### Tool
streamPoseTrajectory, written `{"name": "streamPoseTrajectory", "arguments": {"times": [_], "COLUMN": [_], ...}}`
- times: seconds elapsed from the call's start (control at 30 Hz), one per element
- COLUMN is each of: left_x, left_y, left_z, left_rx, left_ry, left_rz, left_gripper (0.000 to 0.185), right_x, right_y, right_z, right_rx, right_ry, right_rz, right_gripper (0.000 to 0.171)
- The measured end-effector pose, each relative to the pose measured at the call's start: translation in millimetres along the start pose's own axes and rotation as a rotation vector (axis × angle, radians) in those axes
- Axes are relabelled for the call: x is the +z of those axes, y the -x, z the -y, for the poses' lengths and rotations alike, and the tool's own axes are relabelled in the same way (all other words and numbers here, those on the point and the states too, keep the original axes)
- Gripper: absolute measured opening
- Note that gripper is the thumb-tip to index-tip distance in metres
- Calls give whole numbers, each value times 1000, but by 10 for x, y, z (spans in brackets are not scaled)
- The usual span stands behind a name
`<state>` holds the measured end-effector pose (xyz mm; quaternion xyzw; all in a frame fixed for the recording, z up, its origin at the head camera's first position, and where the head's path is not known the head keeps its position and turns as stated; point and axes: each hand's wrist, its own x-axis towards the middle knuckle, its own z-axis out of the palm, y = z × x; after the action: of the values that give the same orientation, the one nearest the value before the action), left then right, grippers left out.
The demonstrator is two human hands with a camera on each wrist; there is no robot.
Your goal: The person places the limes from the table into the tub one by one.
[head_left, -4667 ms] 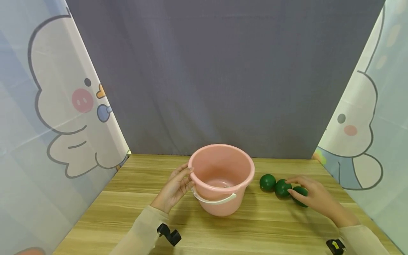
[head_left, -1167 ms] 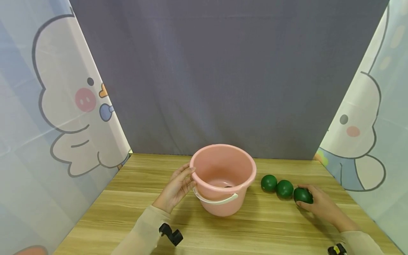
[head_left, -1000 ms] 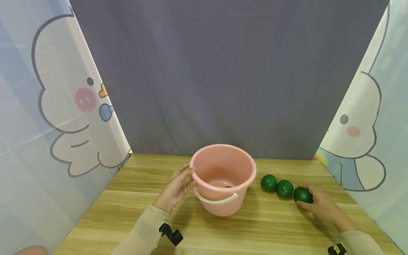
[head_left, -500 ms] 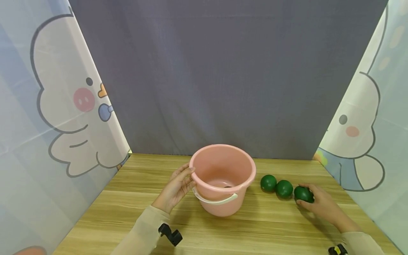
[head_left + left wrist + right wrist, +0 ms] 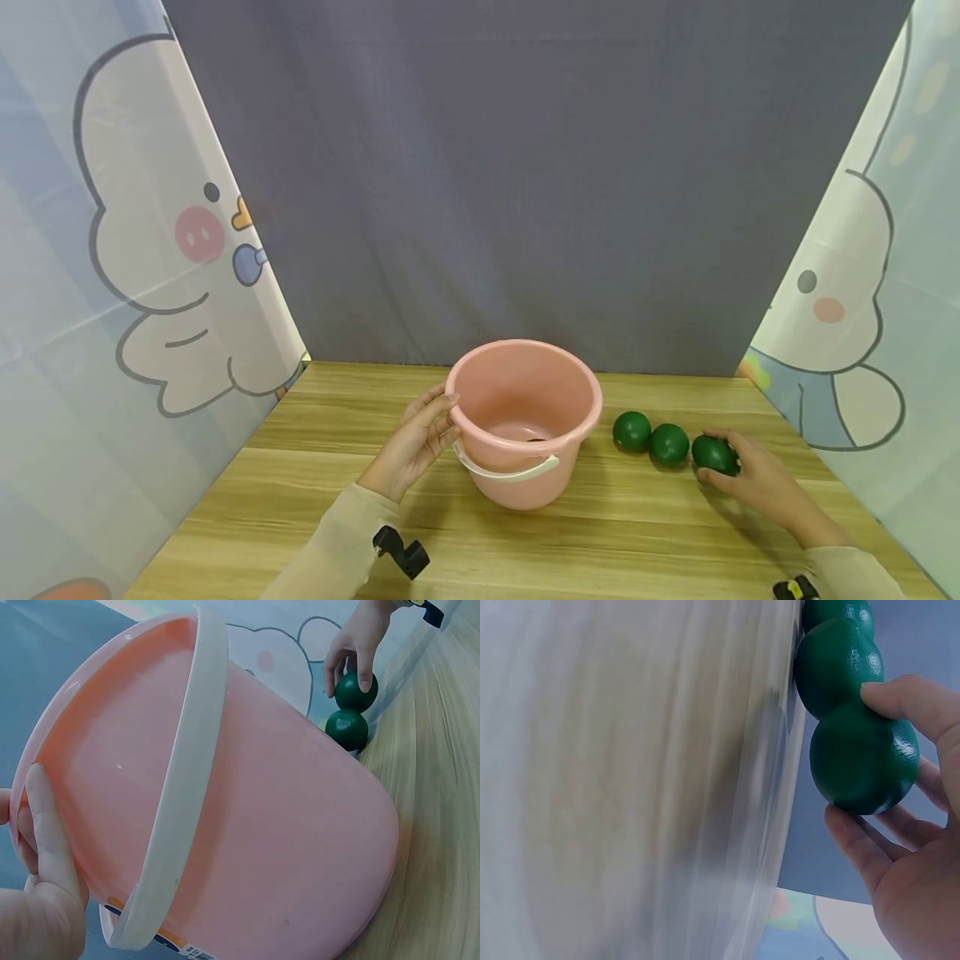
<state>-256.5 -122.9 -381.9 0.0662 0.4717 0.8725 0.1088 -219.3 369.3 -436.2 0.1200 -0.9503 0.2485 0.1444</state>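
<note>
A pink bucket (image 5: 517, 475) with a white handle (image 5: 510, 475) stands on the wooden table. My left hand (image 5: 412, 437) grips its rim on the left side, thumb at the edge; the left wrist view shows the fingers (image 5: 49, 825) along the rim. To the right of the bucket, three glossy dark green limes sit in a slanting row: a left lime (image 5: 632, 432), a middle lime (image 5: 669, 445) and a right lime (image 5: 714, 455). My right hand (image 5: 757, 479) holds the right lime between thumb and fingers, close over the table. Its dimpled skin shows in the right wrist view.
Just a sliver of a dark thing (image 5: 536, 440) shows inside the bucket, mostly hidden by the front wall. A grey cloth (image 5: 495, 183) hangs behind the table (image 5: 300, 483). Cartoon-printed curtains (image 5: 150, 350) stand along both sides.
My right hand has moved from over the middle and right limes to grasp the right one, which has since risen slightly. The left hand stays on the bucket's rim.
</note>
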Motion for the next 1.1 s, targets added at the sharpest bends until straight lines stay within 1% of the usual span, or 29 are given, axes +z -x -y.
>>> {"name": "streamPoseTrajectory", "arguments": {"times": [0.43, 0.53, 0.77, 1.1], "left_x": [4, 5, 3, -1], "left_y": [-9, -10, -9, -13], "left_z": [15, 14, 14, 13], "left_rx": [6, 5, 3, -1], "left_ry": [2, -2, -1, -3], "left_rz": [-2, -6, -8, -3], "left_gripper": [40, 41, 42, 44], "right_x": [21, 22, 48, 58], "right_y": [-13, -14, -4, -28], "right_z": [1, -3, 21, 47], "right_rx": [-29, -31, -60, -83], "right_ry": [22, 18, 21, 9], "right_rz": [-31, -39, -97, -133], "right_gripper": [65, 65, 65, 64]}}
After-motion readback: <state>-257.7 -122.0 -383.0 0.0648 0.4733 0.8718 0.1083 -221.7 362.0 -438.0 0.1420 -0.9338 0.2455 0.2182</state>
